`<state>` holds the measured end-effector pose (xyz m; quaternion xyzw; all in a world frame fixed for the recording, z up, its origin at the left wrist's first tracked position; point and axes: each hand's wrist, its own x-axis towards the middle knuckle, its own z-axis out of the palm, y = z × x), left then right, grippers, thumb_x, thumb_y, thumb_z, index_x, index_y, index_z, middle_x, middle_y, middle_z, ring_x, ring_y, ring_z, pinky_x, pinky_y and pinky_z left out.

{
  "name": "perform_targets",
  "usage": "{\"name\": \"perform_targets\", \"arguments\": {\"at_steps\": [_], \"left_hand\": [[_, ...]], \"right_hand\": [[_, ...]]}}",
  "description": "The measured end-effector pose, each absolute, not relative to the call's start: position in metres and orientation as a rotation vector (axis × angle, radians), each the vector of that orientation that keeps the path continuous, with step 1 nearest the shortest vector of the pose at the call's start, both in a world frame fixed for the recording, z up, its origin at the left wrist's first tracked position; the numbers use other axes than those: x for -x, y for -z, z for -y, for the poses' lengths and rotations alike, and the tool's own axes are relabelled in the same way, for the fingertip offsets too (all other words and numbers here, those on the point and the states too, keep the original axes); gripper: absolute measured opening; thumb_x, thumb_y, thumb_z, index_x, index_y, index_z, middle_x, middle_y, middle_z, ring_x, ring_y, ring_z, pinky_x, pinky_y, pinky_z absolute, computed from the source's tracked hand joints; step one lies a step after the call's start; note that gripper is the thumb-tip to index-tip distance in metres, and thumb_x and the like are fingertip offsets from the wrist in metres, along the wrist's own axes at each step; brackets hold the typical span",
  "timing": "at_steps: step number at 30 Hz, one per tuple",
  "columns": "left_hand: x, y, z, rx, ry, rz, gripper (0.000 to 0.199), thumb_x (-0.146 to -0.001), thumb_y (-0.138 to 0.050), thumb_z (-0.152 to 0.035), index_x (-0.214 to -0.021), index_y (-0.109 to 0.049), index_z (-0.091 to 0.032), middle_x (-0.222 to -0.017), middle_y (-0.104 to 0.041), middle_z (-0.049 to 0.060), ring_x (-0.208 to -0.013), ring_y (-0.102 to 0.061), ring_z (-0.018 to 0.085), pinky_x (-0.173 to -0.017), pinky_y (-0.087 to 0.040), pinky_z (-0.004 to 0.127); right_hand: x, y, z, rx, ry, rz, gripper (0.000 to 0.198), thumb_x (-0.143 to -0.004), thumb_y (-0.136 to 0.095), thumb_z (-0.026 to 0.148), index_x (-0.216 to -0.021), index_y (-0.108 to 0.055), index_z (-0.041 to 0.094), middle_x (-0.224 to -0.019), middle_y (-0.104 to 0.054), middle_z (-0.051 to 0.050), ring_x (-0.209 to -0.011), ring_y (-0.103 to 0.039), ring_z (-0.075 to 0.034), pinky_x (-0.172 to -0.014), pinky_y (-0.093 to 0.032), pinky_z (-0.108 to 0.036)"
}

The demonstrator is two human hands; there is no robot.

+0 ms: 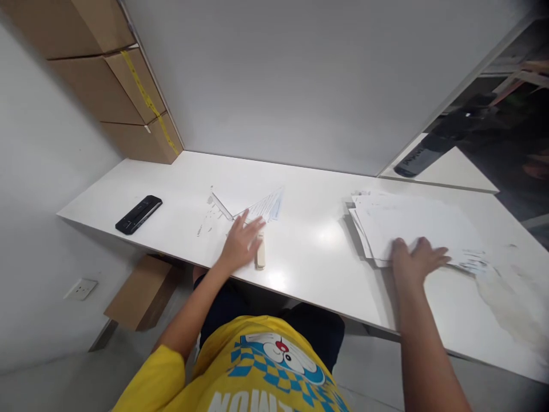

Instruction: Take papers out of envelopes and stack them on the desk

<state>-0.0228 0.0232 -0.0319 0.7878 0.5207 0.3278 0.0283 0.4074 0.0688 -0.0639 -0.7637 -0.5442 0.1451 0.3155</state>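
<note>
Fingers of the right hand lie spread, unclenched, over the near edge of a stack of papers; the left hand, blurred, is also splayed open, just beside a cream oblong object and near fanned printed sheets on the white table.

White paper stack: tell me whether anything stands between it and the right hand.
Nothing visible does: the right hand overlaps the near edge of the white paper stack. The left hand is well to the left, near the printed sheets, not in between.
</note>
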Motion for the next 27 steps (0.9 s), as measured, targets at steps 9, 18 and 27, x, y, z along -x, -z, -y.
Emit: {"name": "perform_targets", "arguments": {"at_steps": [9, 18, 27], "left_hand": [[0.068, 0.027, -0.113, -2.254, -0.579, -2.128, 0.032, -0.099, -0.039, -0.031, -0.112, -0.062, -0.013, -0.119, -0.068, 0.017, -0.12, -0.06, 0.029, -0.101, -0.045, 0.043], [0.072, 0.006, -0.114, -1.981, -0.656, -2.205, 0.02, -0.092, -0.046, -0.024, -0.088, -0.065, -0.019, -0.092, -0.071, 0.01, -0.089, -0.064, 0.026, -0.079, -0.044, 0.034], [0.068, 0.011, -0.104, -1.249, -1.39, -1.762, 0.012, -0.069, -0.06, -0.022, -0.058, -0.06, -0.018, -0.057, -0.054, -0.003, -0.064, -0.052, 0.014, -0.067, -0.041, 0.026]], "right_hand": [[-0.387, 0.06, -0.083, 2.064, -0.254, 1.213, 0.064, -0.095, -0.028, 0.044, -0.142, -0.046, 0.005, -0.16, -0.013, -0.03, -0.149, -0.004, -0.045, -0.11, -0.003, -0.07], [-0.403, 0.073, -0.098, 2.144, -0.15, 1.027, 0.058, -0.095, -0.03, 0.033, -0.143, -0.045, 0.005, -0.161, -0.014, -0.028, -0.15, -0.006, -0.04, -0.113, -0.003, -0.064], [-0.372, 0.056, -0.075, 1.857, 0.091, 1.137, 0.05, -0.088, -0.038, 0.03, -0.13, -0.055, 0.009, -0.156, -0.031, -0.024, -0.149, -0.019, -0.036, -0.12, -0.004, -0.057]]}}
